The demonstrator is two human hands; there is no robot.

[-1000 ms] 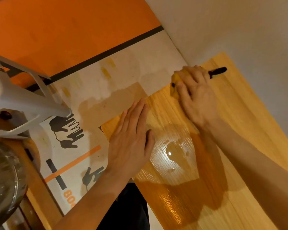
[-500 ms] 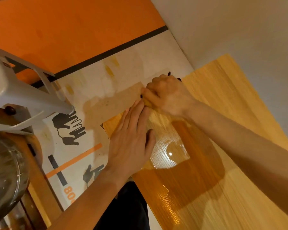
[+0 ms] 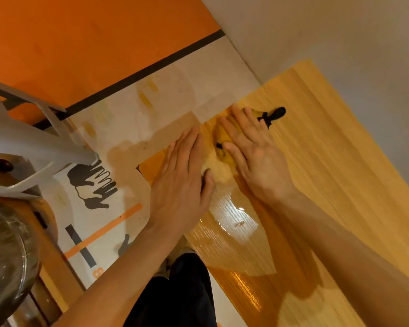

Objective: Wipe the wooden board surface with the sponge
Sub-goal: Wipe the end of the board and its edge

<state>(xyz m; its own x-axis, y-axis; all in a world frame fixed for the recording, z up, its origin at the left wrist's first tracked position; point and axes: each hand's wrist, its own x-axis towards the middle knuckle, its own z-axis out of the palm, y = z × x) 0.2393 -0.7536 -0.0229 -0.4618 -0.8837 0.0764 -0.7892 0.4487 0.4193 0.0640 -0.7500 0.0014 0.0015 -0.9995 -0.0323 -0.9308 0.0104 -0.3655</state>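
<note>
A long light wooden board runs from the centre toward the lower right, with a wet, glossy patch near its left end. My right hand lies over a yellow sponge with a black handle, fingers spread and pressing it onto the board near its left edge. My left hand rests flat on the board's left end, fingers straight, right beside the sponge.
Under the board lies white paper with orange and black print on an orange floor. A white plastic stool and a shiny metal bowl stand at the left. A pale wall runs along the right.
My right hand swept the sponge left to the board's end, then back a little to the right, and its fingers have spread flat. My left hand stayed put.
</note>
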